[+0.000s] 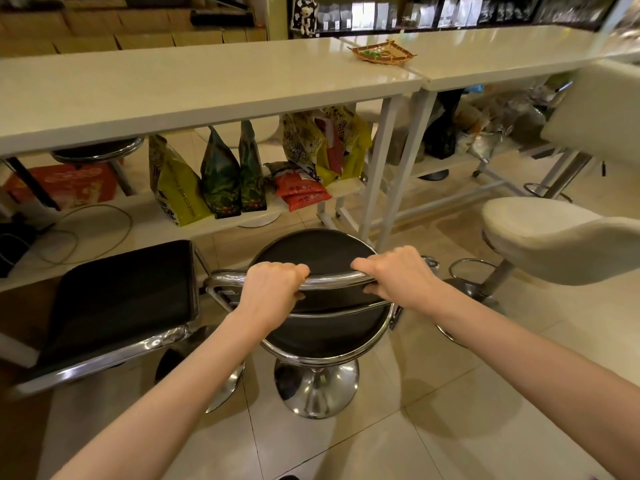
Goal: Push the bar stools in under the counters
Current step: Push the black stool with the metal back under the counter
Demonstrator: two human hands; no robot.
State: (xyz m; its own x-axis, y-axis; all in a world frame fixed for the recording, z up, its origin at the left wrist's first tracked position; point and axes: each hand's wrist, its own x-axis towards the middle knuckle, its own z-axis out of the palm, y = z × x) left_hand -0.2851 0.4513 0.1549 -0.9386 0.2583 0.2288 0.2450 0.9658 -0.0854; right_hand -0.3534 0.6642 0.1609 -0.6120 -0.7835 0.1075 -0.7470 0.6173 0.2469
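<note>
Because the round black stool [313, 258] stands on the floor short of the bench [207, 88], we curl left hand [273, 289] and right hand [394, 275] round its chrome backrest rail [332, 280], each grip closed on it, ready to push squarely.

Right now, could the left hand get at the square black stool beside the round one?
Probably yes. The left hand grips the chrome back rail of the round black stool, and the square black stool stands just to its left with nothing between; the grip must let go first.
</note>
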